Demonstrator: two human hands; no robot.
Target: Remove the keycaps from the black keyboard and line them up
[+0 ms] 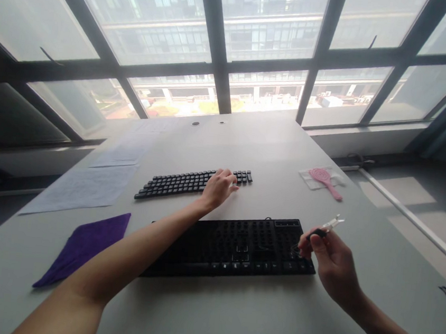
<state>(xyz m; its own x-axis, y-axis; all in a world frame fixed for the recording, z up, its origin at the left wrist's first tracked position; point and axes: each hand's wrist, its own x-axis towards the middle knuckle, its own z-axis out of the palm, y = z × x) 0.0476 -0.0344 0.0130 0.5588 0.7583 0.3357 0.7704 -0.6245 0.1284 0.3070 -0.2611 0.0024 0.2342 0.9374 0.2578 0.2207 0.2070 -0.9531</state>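
My left hand (220, 185) reaches over a block of loose black keycaps (181, 183) laid out in rows on the table. Its fingers are bent down and closed among the keys at the right part of the block; whatever is between the fingertips is hidden. In front of the block lies a black keyboard (234, 248) with most keycaps off, though a bottom row of caps remains. My right hand (332, 261), above the keyboard's right end, is closed on a small keycap puller (332, 223) with a pale, clear end, a black part and thin wires.
A purple cloth (85, 248) lies left of the keyboard, under my left forearm's side. Paper sheets (81, 186) cover the table's left edge. A pink hairbrush (325, 182) rests on a clear plastic bag at the right. Large windows stand behind the table (265, 145).
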